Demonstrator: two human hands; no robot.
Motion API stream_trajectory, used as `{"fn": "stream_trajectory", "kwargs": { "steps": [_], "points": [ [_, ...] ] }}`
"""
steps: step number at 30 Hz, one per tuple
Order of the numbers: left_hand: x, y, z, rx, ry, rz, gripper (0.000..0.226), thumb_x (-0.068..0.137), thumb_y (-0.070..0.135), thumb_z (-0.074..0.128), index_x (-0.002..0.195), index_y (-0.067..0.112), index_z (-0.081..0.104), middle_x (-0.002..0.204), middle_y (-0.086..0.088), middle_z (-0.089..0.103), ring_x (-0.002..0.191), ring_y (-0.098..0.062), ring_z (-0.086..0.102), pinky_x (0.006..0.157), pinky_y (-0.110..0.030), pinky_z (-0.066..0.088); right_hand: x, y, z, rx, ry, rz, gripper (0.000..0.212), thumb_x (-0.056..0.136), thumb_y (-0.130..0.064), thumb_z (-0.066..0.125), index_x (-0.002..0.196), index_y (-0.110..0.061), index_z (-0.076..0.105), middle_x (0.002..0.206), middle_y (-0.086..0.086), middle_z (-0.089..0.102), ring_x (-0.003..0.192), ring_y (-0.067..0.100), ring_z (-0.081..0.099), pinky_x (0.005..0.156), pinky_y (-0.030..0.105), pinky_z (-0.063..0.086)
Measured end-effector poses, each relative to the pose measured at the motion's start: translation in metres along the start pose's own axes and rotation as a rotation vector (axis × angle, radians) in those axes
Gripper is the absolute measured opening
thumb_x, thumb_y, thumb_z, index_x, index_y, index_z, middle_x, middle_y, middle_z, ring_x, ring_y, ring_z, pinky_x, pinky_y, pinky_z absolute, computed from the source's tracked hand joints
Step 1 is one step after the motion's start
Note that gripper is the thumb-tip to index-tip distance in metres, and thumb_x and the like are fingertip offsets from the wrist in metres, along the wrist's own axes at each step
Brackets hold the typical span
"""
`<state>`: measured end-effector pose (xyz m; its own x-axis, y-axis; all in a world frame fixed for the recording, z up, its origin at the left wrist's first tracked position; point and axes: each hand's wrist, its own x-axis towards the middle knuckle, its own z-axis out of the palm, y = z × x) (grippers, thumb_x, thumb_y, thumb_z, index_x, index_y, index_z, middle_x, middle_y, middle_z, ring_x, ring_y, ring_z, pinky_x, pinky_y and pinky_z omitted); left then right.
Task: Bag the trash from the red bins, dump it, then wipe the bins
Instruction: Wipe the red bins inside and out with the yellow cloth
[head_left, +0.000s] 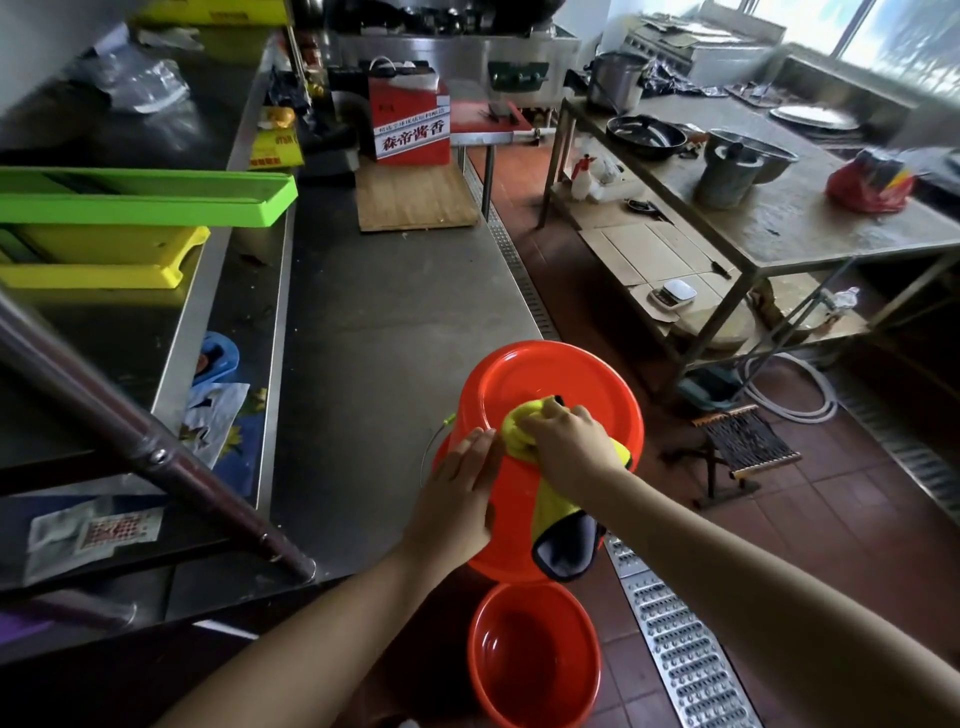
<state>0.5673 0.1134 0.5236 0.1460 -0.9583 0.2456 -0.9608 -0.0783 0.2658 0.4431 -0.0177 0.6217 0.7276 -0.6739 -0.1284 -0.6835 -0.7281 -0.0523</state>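
Upturned red bin (545, 384) at the near right corner of the steel counter (395, 312), flat round bottom facing up, glossy orange-red plastic, overhanging the counter edge toward the floor; thin wire handle (434, 441) looping off its left side. Second red bin (535, 654) upright on the brown tiled floor directly below and nearer, mouth open, dark and hollow inside. Yellow cloth (550, 499) bunched on the upturned bottom and trailing down the near side of the bin, dark grey underside showing where the lower end folds over. Right hand (566, 447) on top of the cloth, fingers curled around the bunched part, pressing it against the bin's bottom. Left hand (457, 493) flat against the bin's left wall, fingers straight and together, holding nothing, just bracing the plastic. Hands close beside each other, fingertips of the left almost touching the yellow bunch. Farther along the same counter, a wooden board (415, 197) with a red printed carton (410, 119) standing on its far end. To the left, green tray (145, 197) stacked over a yellow tray (104, 260) on a raised shelf. To the right across the aisle, a worn metal table (810, 218) carrying pots and a red plastic bag (867, 187); perforated drain grating (685, 660) running along the floor near the right side.
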Motion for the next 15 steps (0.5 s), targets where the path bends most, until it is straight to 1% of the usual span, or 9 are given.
{"fn": "stream_trajectory", "kwargs": {
  "steps": [3,6,9,11,13,14,15],
  "points": [
    [0.0,0.003,0.002,-0.023,0.013,-0.022,0.087,0.068,0.011,0.067,0.15,0.007,0.037,0.151,-0.012,0.039,0.143,-0.033,0.029,0.112,-0.047,0.037,0.03,-0.008,0.001,0.032,0.049,0.008,0.034,0.097,-0.019,0.053,0.129,-0.029,0.06,0.128,0.005,0.051,0.109,0.036,0.05,0.087,0.042,0.048],
    [-0.001,0.0,0.007,-0.019,0.015,-0.025,0.08,0.073,0.012,0.063,0.149,0.007,0.038,0.152,-0.01,0.038,0.144,-0.03,0.031,0.112,-0.045,0.038,0.059,-0.018,-0.001,0.074,0.086,0.035,0.033,0.097,-0.021,0.053,0.129,-0.028,0.06,0.13,0.006,0.05,0.113,0.037,0.048,0.091,0.044,0.046],
    [0.001,-0.004,0.009,0.081,0.053,0.004,0.073,0.077,0.015,0.06,0.146,0.004,0.041,0.151,-0.012,0.04,0.14,-0.031,0.037,0.111,-0.044,0.038,0.07,-0.002,-0.002,0.058,0.106,0.077,0.03,0.098,-0.027,0.055,0.127,-0.029,0.061,0.129,0.005,0.051,0.115,0.036,0.049,0.091,0.043,0.047],
    [0.001,-0.005,0.012,0.111,0.096,0.034,0.07,0.078,0.011,0.052,0.147,0.002,0.04,0.15,-0.013,0.04,0.139,-0.032,0.037,0.115,-0.043,0.033,0.066,0.03,-0.007,0.047,0.109,0.191,0.03,0.098,-0.028,0.054,0.127,-0.028,0.063,0.129,0.006,0.052,0.116,0.037,0.051,0.091,0.043,0.047],
    [0.0,-0.003,0.011,0.144,0.107,0.045,0.074,0.08,0.01,0.049,0.152,0.003,0.029,0.151,-0.013,0.035,0.142,-0.031,0.03,0.121,-0.038,0.018,0.055,0.064,-0.011,0.052,0.114,0.297,0.03,0.098,-0.029,0.052,0.126,-0.027,0.063,0.127,0.008,0.053,0.115,0.038,0.051,0.092,0.045,0.046],
    [0.001,-0.003,0.012,0.153,0.109,0.038,0.076,0.08,0.01,0.051,0.153,0.004,0.027,0.151,-0.013,0.035,0.143,-0.031,0.029,0.122,-0.036,0.014,0.049,0.076,-0.012,0.064,0.107,0.303,0.03,0.098,-0.031,0.053,0.126,-0.028,0.063,0.125,0.008,0.054,0.114,0.039,0.051,0.092,0.046,0.046],
    [0.002,-0.003,0.012,0.157,0.104,0.03,0.078,0.079,0.011,0.053,0.152,0.004,0.027,0.15,-0.013,0.035,0.142,-0.031,0.03,0.122,-0.036,0.013,0.042,0.083,-0.012,0.09,0.098,0.284,0.031,0.097,-0.032,0.054,0.127,-0.03,0.063,0.125,0.008,0.054,0.113,0.039,0.052,0.094,0.045,0.046]
  ]
}}
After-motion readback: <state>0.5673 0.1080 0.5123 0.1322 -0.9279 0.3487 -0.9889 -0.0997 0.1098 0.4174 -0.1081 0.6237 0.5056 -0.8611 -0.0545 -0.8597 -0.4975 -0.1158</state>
